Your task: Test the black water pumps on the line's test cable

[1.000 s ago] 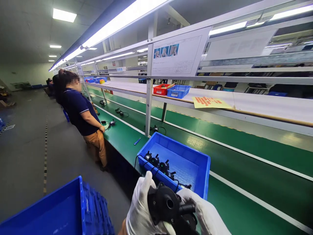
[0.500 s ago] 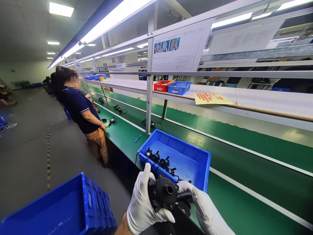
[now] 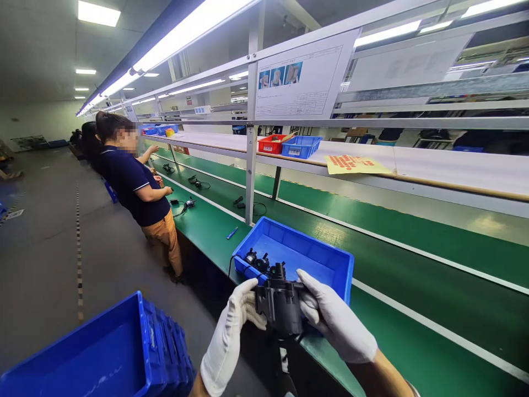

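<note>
A black pump (image 3: 283, 306) with a short nozzle on top is held up between my two white-gloved hands. My left hand (image 3: 235, 322) grips its left side, thumb on the upper edge and fingers curled beneath. From the right, my right hand (image 3: 333, 314) pinches the pump's side near its outlet, thumb on top. Behind the pump, a blue bin (image 3: 326, 251) rests on the green bench, with more black pumps (image 3: 256, 260) along its near left side. The held pump hides part of that row. A dark cable with a white tag (image 3: 284, 358) hangs below it.
Stacked blue crates (image 3: 144, 342) stand at lower left. A blue pen-like tool (image 3: 232, 232) lies on the green bench (image 3: 206, 223). A co-worker (image 3: 132, 176) stands farther along. The shelf holds a red bin (image 3: 270, 144), a small blue bin (image 3: 301, 146) and a yellow sticker sheet (image 3: 355, 164).
The pump has been turned so its nozzle, which faced me, now points up. My right hand has shifted its grip to the pump's upper right side. The co-worker's arm has lifted.
</note>
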### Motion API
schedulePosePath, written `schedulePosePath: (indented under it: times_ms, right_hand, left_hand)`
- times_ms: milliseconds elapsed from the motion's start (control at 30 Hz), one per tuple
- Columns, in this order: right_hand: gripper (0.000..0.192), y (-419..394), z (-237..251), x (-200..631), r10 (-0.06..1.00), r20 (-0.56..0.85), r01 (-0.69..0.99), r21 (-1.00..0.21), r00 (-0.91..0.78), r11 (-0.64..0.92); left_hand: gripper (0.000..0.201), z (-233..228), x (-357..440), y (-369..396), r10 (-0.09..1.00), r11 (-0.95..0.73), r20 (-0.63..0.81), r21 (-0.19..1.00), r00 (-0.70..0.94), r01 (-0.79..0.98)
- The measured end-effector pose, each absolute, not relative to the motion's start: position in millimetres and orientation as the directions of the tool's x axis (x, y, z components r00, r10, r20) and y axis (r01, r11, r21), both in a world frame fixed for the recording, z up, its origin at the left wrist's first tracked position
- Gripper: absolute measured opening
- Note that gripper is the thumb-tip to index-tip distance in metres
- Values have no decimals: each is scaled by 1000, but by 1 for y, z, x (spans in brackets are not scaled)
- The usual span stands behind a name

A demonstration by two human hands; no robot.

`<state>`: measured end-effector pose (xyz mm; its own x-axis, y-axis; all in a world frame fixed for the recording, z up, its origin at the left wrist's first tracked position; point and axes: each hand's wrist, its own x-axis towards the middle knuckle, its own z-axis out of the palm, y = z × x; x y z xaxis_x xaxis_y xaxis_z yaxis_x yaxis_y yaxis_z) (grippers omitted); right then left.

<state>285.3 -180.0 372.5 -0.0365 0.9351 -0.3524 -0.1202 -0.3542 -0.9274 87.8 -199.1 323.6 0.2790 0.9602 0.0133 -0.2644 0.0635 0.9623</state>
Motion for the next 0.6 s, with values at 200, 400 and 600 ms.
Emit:
schedulePosePath:
  times_ms: [200,400,600]
  right_hand:
    - [68,-197,406,269,971,-234,319,-925,-44,-209]
    - [67,-217,418,271,980,-163,235,-963,-112,-133]
    - [42,-210,403,267,985,-165,362,-922,-58,-133]
  left_hand:
    - [60,332,96,-191,956,72,7,963,292,-260]
    - [37,299,126,-176,781,584,-12,369,625,-723]
    - [72,317,125,-178,953,71,24,951,300,-302]
